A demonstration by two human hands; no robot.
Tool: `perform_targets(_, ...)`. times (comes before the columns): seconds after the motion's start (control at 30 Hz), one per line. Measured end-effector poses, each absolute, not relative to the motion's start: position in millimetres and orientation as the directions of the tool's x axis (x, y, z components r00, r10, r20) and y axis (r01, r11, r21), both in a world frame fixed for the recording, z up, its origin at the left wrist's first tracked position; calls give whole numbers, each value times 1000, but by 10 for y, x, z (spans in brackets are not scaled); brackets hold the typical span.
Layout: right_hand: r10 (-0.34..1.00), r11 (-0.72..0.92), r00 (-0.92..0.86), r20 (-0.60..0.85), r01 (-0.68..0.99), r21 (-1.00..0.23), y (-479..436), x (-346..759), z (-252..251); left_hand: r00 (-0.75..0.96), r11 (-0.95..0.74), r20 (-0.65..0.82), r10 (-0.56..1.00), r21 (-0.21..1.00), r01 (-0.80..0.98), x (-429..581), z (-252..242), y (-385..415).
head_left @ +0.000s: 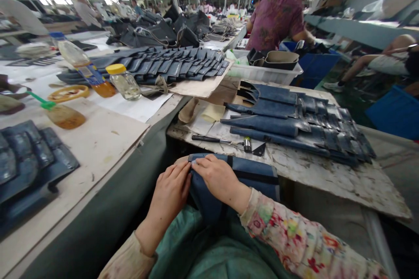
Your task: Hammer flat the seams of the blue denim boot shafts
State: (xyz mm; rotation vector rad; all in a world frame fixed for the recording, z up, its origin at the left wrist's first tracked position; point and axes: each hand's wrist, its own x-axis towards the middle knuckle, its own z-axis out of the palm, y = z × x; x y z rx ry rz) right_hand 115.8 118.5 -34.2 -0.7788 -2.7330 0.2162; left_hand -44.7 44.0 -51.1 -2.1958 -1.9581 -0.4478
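A dark blue leather piece [252,176] lies over my lap at the near edge of the worn work board [327,174]. My left hand [170,192] has its fingers curled onto the piece's left edge. My right hand [219,178] presses down on its top, fingers together at the same edge. Just beyond the hands a black-handled tool [219,140] lies on the board. A stack of long blue leather pieces [294,122] sits further back on the board.
A long table [98,139] to my left carries a glue bottle [85,67], a yellow-lidded jar [124,81], a glue brush in a dish [62,115] and rows of blue pieces [176,65]. A person in a purple shirt [278,17] works beside blue bins [396,111].
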Motion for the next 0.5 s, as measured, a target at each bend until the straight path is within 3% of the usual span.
perform_targets(0.23, 519, 852, -823, 231, 477, -218, 1177, 1064, -307, -15, -41, 335, 942, 159, 986, -424, -567, 416)
perform_targets(0.5, 561, 827, -803, 198, 553, -101, 1052, 1885, -225, 120, -145, 203, 972, 118, 982, -481, -311, 631)
